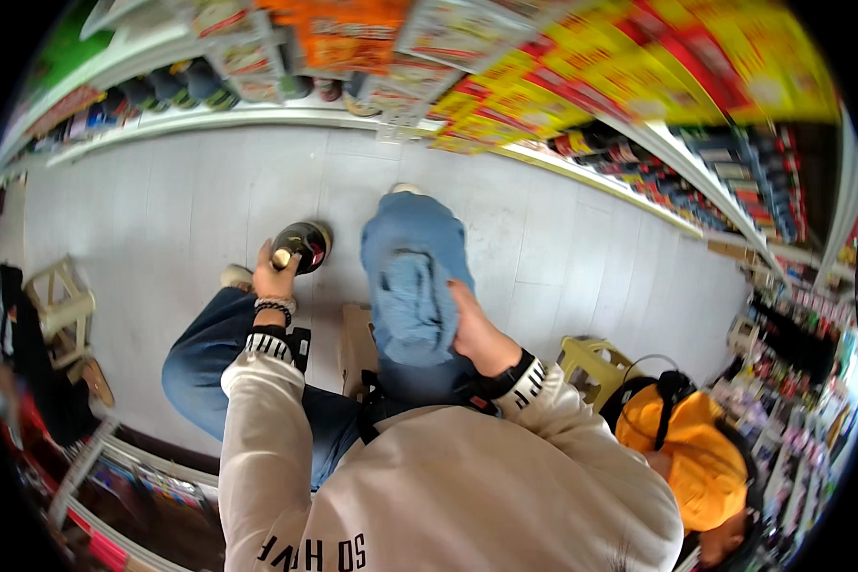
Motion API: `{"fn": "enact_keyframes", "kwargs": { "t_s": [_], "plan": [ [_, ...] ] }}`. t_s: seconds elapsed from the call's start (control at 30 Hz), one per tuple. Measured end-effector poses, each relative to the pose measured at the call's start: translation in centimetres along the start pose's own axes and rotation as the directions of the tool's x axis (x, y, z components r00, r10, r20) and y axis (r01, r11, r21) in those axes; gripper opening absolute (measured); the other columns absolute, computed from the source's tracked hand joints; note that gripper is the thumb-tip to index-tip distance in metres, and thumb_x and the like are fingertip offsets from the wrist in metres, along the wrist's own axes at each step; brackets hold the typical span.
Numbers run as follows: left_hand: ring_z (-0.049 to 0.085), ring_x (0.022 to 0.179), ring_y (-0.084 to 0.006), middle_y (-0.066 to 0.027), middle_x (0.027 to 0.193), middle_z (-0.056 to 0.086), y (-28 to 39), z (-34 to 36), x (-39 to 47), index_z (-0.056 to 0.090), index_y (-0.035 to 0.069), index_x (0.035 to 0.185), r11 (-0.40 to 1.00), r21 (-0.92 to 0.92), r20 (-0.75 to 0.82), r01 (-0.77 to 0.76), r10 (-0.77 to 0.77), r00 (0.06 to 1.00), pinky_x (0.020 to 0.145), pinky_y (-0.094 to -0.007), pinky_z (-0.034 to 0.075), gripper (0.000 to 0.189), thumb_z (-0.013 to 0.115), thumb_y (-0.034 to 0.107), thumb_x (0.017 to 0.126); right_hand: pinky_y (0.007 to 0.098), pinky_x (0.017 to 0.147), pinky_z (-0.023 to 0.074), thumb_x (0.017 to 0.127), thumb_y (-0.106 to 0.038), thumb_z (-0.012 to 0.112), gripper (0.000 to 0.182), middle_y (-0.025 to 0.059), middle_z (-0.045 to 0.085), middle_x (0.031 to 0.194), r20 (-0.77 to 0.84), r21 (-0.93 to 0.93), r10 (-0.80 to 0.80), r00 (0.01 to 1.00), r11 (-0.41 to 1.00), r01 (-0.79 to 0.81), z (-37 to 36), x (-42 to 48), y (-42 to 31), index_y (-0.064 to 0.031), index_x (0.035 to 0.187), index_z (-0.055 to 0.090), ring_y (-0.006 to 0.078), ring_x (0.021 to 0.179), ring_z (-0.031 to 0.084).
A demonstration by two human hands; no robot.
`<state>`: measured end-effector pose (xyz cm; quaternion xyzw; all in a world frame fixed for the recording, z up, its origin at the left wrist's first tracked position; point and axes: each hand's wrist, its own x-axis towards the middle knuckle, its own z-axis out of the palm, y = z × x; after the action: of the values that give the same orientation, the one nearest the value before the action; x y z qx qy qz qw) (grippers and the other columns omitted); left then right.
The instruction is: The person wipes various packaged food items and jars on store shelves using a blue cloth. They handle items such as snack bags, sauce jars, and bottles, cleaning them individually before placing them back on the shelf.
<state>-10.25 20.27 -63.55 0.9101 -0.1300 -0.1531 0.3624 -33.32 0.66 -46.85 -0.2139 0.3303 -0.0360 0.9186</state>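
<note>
My left hand (275, 280) grips a dark glass bottle (317, 244) near its gold-coloured cap. The bottle is beside my left foot, tilted in the view; whether its base touches the floor I cannot tell. Across my bent right leg (413, 218) lies a bunched light-blue cloth (409, 304). My right hand (480, 332) holds the near right edge of that cloth, thumb on top, with the other fingers mostly hidden.
A white shelf edge (257, 118) with bottles curves ahead; yellow packets (515, 93) hang above it. A cardboard box (355, 343) stands between my legs. Plastic stools flank me, one beige (64, 307), one yellow (592, 361). A person in orange (693, 457) is close on my right.
</note>
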Motion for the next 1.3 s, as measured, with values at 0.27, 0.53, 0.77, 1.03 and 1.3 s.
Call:
{"fn": "enact_keyframes", "kwargs": {
  "t_s": [0.27, 0.53, 0.77, 1.03, 1.3],
  "plan": [
    [0.051, 0.1, -0.0178, -0.0155, 0.114, 0.05, 21.7, -7.5, -8.3, 0.041, -0.003, 0.121, 0.84, -0.509, 0.161, -0.189, 0.308, 0.938, 0.084, -0.0283, 0.042, 0.038, 0.042, 0.02, 0.091, 0.0241, 0.07, 0.044, 0.093, -0.024, 0.038, 0.029, 0.0013, 0.055, 0.094, 0.048, -0.139, -0.2, 0.979, 0.969, 0.205, 3.9, -0.9, -0.3, -0.0016, 0.107, 0.05, 0.0093, 0.081, 0.052],
    [0.046, 0.109, -0.0222, -0.0204, 0.121, 0.046, 27.1, -3.1, -13.8, 0.032, -0.008, 0.126, 0.827, -0.484, 0.232, -0.285, 0.435, 0.87, 0.092, -0.0309, 0.035, 0.058, 0.058, 0.018, 0.081, 0.0253, 0.073, 0.0407, 0.09, -0.026, 0.043, 0.027, 0.0041, 0.055, 0.09, 0.331, -0.582, -0.553, 0.765, 0.518, 0.627, 2.0, -1.5, -4.6, -0.0024, 0.098, 0.054, 0.0103, 0.084, 0.05],
    [0.053, 0.094, -0.031, -0.0182, 0.101, 0.058, 24.6, 0.3, -11.3, 0.049, -0.004, 0.113, 0.847, 0.002, 0.131, -0.532, 0.527, 0.84, 0.097, -0.0428, 0.027, 0.042, 0.058, 0.02, 0.079, 0.0344, 0.09, 0.0323, 0.084, -0.024, 0.048, 0.038, 0.0011, 0.05, 0.116, -0.058, -0.552, -0.563, 0.824, 0.706, 0.443, -6.2, 4.4, -15.9, -0.0111, 0.12, 0.046, 0.013, 0.109, 0.041],
    [0.055, 0.079, -0.0291, -0.0142, 0.079, 0.058, 24.0, 1.0, -9.4, 0.055, -0.001, 0.103, 0.748, 0.145, 0.092, -0.648, 0.642, 0.761, 0.093, -0.0451, 0.028, 0.04, 0.062, 0.023, 0.072, 0.0272, 0.056, 0.0389, 0.082, -0.02, 0.049, 0.017, 0.0024, 0.051, 0.082, -0.351, -0.232, -0.746, 0.566, 0.655, 0.719, -19.9, 17.7, -26.8, -0.0126, 0.097, 0.051, 0.0124, 0.068, 0.047],
    [0.055, 0.076, -0.0274, -0.0124, 0.077, 0.058, 23.7, 0.4, -8.8, 0.057, 0.0, 0.101, 0.767, 0.178, 0.103, -0.617, 0.609, 0.787, 0.091, -0.0446, 0.03, 0.037, 0.059, 0.023, 0.072, 0.0243, 0.047, 0.0393, 0.082, -0.022, 0.055, 0.011, -0.0016, 0.053, 0.077, -0.404, 0.122, -0.501, 0.765, 0.8, 0.588, -20.3, 21.8, -29.6, -0.0158, 0.092, 0.052, 0.0097, 0.059, 0.047]
  ]
}}
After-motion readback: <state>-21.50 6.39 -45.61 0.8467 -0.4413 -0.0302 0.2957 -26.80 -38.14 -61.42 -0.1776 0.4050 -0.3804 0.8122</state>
